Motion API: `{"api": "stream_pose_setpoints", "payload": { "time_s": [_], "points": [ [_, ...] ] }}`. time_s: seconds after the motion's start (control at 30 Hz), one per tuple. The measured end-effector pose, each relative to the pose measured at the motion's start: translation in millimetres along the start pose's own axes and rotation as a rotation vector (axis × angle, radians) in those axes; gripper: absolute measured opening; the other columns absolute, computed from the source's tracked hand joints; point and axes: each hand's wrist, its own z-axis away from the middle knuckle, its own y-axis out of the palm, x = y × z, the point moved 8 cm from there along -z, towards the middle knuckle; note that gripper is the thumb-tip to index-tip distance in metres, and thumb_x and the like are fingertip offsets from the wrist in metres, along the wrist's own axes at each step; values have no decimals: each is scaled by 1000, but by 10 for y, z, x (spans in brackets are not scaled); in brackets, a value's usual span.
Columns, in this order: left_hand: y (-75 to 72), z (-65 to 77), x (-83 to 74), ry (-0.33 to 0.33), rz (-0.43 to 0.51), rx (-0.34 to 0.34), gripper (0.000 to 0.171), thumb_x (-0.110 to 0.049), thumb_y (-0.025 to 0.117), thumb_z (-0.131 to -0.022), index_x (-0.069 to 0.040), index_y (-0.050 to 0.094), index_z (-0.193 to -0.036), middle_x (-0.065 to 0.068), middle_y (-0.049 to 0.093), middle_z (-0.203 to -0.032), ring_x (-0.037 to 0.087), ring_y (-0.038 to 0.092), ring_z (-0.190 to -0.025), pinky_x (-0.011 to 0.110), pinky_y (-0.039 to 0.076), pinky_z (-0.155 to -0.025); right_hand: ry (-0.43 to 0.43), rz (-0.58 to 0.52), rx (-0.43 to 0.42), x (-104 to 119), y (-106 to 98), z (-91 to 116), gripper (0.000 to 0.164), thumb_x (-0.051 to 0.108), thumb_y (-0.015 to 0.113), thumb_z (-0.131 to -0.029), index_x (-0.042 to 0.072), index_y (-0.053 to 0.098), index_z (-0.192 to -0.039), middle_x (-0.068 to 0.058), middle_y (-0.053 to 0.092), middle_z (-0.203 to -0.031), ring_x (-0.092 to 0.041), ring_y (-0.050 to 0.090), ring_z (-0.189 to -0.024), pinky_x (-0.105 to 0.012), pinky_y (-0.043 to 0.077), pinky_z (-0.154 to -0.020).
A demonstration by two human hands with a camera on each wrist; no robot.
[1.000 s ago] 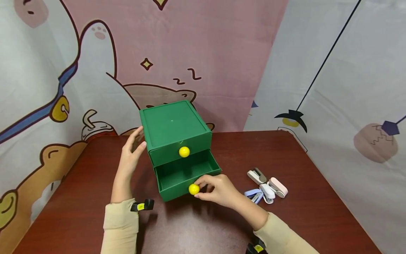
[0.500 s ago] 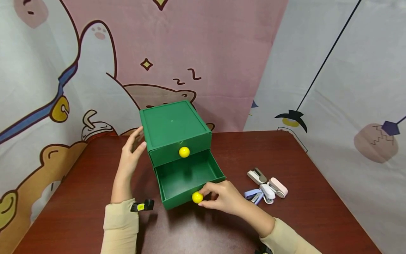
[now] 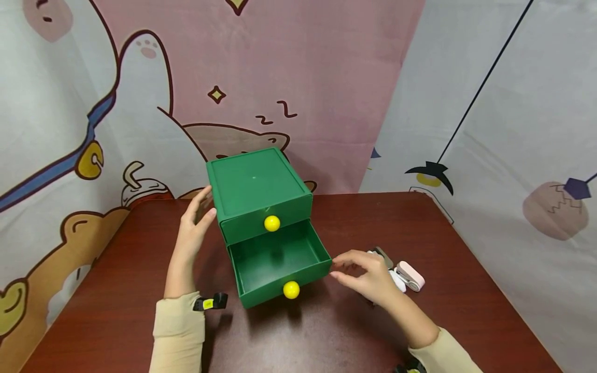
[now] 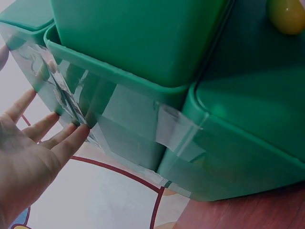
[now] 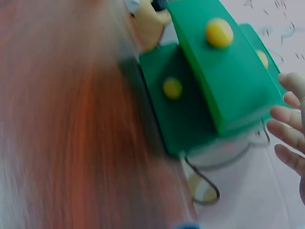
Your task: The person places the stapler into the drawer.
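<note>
A green drawer cabinet (image 3: 254, 181) stands on the table, its pulled-out drawer (image 3: 275, 259) showing a bare inside. Yellow round knobs sit on the drawer fronts; the right wrist view shows a further closed drawer (image 5: 159, 114) below the extended one. My left hand (image 3: 192, 228) rests its straight fingertips against the cabinet's left side, as the left wrist view (image 4: 28, 157) also has it. Off the drawer's right front corner, my right hand (image 3: 366, 274) holds nothing, thumb and fingers apart and loosely bent. Its fingers show at the right edge of the right wrist view (image 5: 290, 126).
To the right, partly hidden behind my right hand, lie several small staplers, among them a pink one (image 3: 410, 275) and a white one (image 3: 397, 281). A printed cloth (image 3: 336, 103) hangs behind the brown table (image 3: 466, 311).
The drawer has slid further out toward me. My right hand has let go of its yellow knob and moved right, toward the staplers. The left hand has stayed in place.
</note>
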Motion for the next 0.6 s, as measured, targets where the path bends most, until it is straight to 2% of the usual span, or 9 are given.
{"api": "stream_pose_setpoints", "payload": {
  "time_s": [0.1,0.2,0.3,0.37,0.5,0.6],
  "points": [
    [2,-1,-8,-5,-1,4,53,-6,48,-99,-12,34,-150,8,36,-149,27,31,-137,43,30,-104,97,103,-25,-188,-195,79,39,-2,85,-63,9,71,-97,2,69,-89,-13,63,-72,-19,47,-62],
    [3,1,-3,-11,-2,6,53,-7,48,-99,-12,34,-150,9,35,-149,29,30,-137,43,30,-104,220,209,-6,-396,-350,185,42,3,86,-66,12,71,-104,7,67,-98,-13,63,-82,-18,46,-72],
    [-1,-2,12,-13,-4,7,54,-7,49,-99,-12,33,-150,11,34,-149,31,29,-137,42,30,-104,365,264,33,-598,-473,304,42,11,86,-71,12,69,-109,8,66,-102,-17,63,-90,-19,47,-78],
    [1,1,13,-10,-1,8,53,-8,48,-99,-12,33,-150,10,35,-149,30,30,-137,44,30,-104,430,294,55,-712,-540,377,44,13,85,-72,10,68,-112,5,65,-104,-21,63,-92,-25,48,-79],
    [2,4,10,-5,1,9,53,-7,48,-100,-12,33,-150,9,35,-149,30,30,-137,45,29,-104,534,336,110,-925,-641,511,48,18,84,-74,7,66,-117,-5,65,-109,-25,62,-97,-44,49,-80],
    [0,2,7,-8,1,9,53,-7,48,-99,-11,33,-150,10,35,-149,30,29,-137,45,29,-104,593,346,157,-1068,-683,602,53,24,83,-76,5,63,-121,-10,64,-113,-27,60,-103,-49,46,-83]
  ]
}}
